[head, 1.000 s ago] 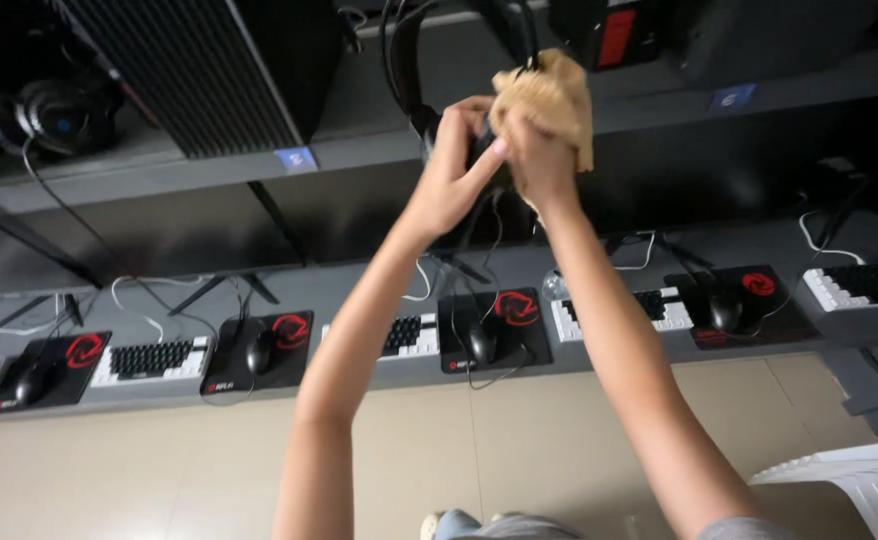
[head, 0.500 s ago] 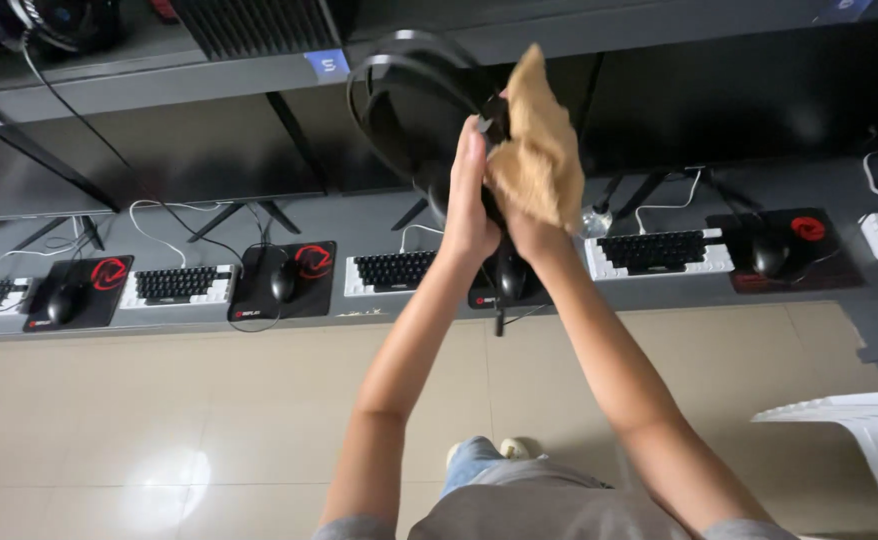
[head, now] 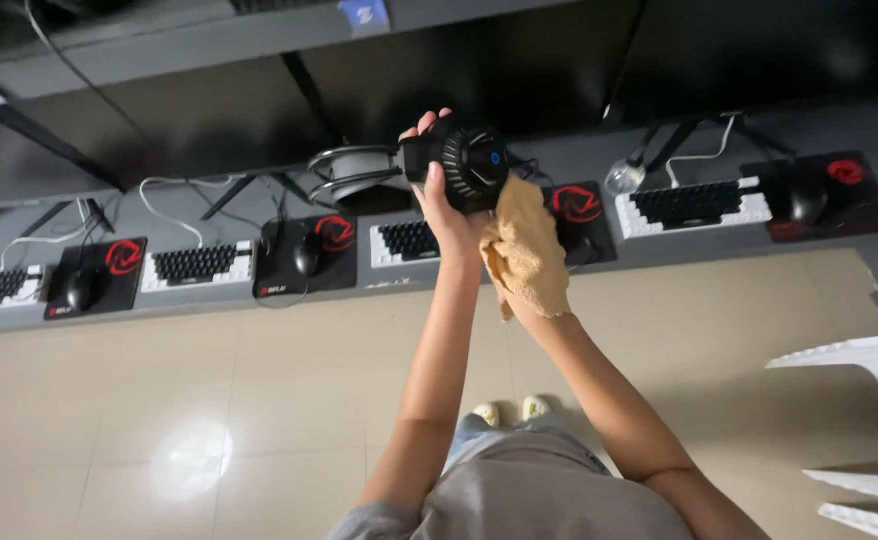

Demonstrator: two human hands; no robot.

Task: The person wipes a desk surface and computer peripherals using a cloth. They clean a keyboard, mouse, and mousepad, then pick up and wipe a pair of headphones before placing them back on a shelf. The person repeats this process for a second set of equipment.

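Observation:
My left hand (head: 441,205) grips a black headset (head: 469,165) by its round ear cup, which faces me; the headband (head: 354,172) sticks out to the left. My right hand (head: 519,262) is wrapped in a tan cloth (head: 527,250) and presses against the lower right side of the ear cup. Both arms are stretched out in front of me, above the desk's front edge.
A long grey desk (head: 659,245) carries several black keyboards (head: 697,205), mice (head: 307,253) and black mouse pads with red marks (head: 109,270). Dark monitors stand behind. A white plastic chair (head: 859,400) is at the right, on beige floor tiles (head: 209,400).
The headset has been turned so that its ear cup faces me and the band points left. The cloth hand has dropped from above the headset to below the cup.

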